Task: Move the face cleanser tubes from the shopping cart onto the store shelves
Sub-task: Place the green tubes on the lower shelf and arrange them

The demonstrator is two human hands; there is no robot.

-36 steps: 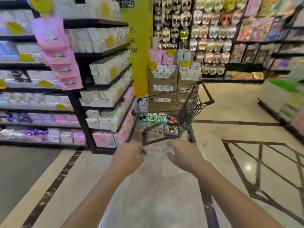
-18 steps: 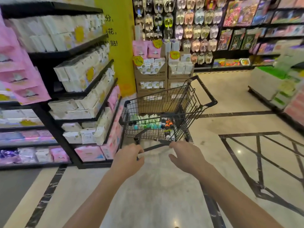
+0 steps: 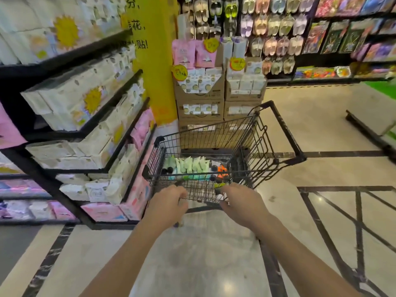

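Observation:
A black wire shopping cart [image 3: 246, 133] stands in the aisle in front of me. Several pale green and teal face cleanser tubes [image 3: 190, 166] lie in a row on its bottom, with dark caps and an orange item at their right. My left hand [image 3: 167, 204] grips the cart's near rim on the left. My right hand [image 3: 242, 202] grips the same rim on the right. The cart's black handle bar [image 3: 287, 129] sticks out on the far right side.
Black store shelves [image 3: 120, 91] packed with white and pink tissue packs run along the left, close to the cart. Stacked cardboard display boxes [image 3: 199, 108] and a yellow pillar [image 3: 156, 61] stand just beyond it. Slippers hang on the back wall. Open tiled floor lies to the right.
The cart and both hands have moved forward toward the cardboard boxes and closer to the left shelves. My view has tilted down, and the tubes in the cart show more plainly.

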